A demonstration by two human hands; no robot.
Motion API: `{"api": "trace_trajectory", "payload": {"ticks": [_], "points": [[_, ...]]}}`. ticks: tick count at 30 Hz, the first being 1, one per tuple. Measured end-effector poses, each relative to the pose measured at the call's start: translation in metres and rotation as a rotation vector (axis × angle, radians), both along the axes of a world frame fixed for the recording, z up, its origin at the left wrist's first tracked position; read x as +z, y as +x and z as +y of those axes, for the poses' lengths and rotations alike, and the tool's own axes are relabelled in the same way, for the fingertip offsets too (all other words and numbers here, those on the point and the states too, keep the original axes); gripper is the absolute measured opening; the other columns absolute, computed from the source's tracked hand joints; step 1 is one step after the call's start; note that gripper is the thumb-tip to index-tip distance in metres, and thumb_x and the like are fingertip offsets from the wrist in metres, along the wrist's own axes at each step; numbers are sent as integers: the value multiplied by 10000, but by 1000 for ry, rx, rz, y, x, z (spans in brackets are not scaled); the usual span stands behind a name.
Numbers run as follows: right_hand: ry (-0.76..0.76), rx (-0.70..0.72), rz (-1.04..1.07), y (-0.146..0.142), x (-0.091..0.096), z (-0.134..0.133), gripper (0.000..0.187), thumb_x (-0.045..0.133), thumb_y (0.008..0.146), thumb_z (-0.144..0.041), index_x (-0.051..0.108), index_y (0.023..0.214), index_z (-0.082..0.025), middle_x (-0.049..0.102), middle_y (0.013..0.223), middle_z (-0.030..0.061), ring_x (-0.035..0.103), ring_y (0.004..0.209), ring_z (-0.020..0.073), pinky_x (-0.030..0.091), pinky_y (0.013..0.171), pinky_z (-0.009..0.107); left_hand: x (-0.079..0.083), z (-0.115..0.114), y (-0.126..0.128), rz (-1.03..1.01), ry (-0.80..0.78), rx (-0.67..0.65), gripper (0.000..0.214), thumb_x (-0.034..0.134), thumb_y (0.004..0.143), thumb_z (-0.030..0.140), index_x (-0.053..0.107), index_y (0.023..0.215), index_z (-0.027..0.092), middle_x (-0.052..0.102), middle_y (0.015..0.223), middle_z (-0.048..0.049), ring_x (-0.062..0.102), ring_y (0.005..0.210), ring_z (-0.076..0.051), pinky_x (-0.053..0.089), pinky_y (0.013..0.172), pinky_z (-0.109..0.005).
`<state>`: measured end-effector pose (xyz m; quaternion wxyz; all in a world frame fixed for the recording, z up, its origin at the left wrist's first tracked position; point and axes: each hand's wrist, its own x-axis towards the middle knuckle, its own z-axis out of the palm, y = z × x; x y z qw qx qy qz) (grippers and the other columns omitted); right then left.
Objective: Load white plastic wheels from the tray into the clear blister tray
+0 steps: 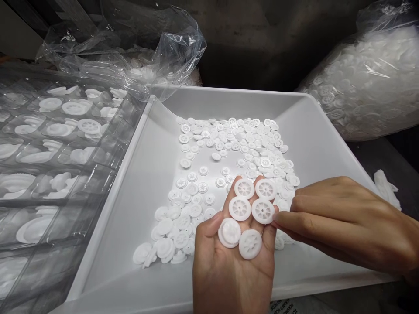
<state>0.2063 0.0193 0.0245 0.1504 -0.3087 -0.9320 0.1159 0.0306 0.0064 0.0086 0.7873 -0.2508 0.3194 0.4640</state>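
Note:
My left hand (234,270) is palm up over the tray, its fingers stretched beneath several round white plastic gears. Spokes show on most of these, such as the upper-left gear (244,189) and the lowest gear (250,244); a smaller toothed ring tops the gear near the thumb (229,232). From the right, my right hand (340,222) reaches in with fingers closed, thumb and fingertips at the edge of a spoked gear (263,211) on the left fingers. The tips partly hide that contact. Below lies a grey-white tray (157,144) with many loose gears (235,139).
To the left are clear plastic compartment trays (62,170) holding white parts. A crumpled clear bag (131,56) with white parts lies behind them. At the back right bulges a filled clear bag (369,83). A small white piece (386,189) lies outside the tray's right wall.

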Motion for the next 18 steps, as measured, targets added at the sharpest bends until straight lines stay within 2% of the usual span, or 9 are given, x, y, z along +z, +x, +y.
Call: {"api": "trace_trajectory", "payload": {"ticks": [5,9,13,16,18], "points": [[14,-10,-1,1,0,-1,346,454,1040,-79,635,750,-134,375,666,-37,283,581,110,242,515,317,8,0,0,41,-11,22,630,543,924,303,460,1531,157,779,1203,-142,764,1068,-250,628,884,-334],[29,-15,4,2,-1,-1,331,452,1039,-73,624,765,-143,392,665,-38,287,577,113,225,523,330,7,-1,0,43,-7,22,621,541,925,306,471,1525,161,782,1196,-136,764,1070,-253,630,874,-326],[75,-12,28,4,-3,-2,164,529,1005,-61,647,925,-144,414,672,-46,309,583,117,195,540,346,1,-1,0,2,-18,16,659,581,883,334,496,1512,155,762,1247,-143,728,1153,-290,616,927,-358],[62,-52,58,5,-4,-3,61,586,1012,-141,633,1045,-160,412,667,-62,319,574,116,220,536,337,1,-1,0,1,-20,1,649,596,871,344,519,1500,203,754,1273,-122,713,1185,-285,579,1002,-368],[72,-57,35,4,-6,-3,122,609,1022,-200,613,1131,-147,443,684,-60,347,577,118,244,538,333,2,-1,0,17,-19,-5,603,575,894,332,539,1481,196,764,1249,-121,725,1162,-260,571,1014,-349]]}}
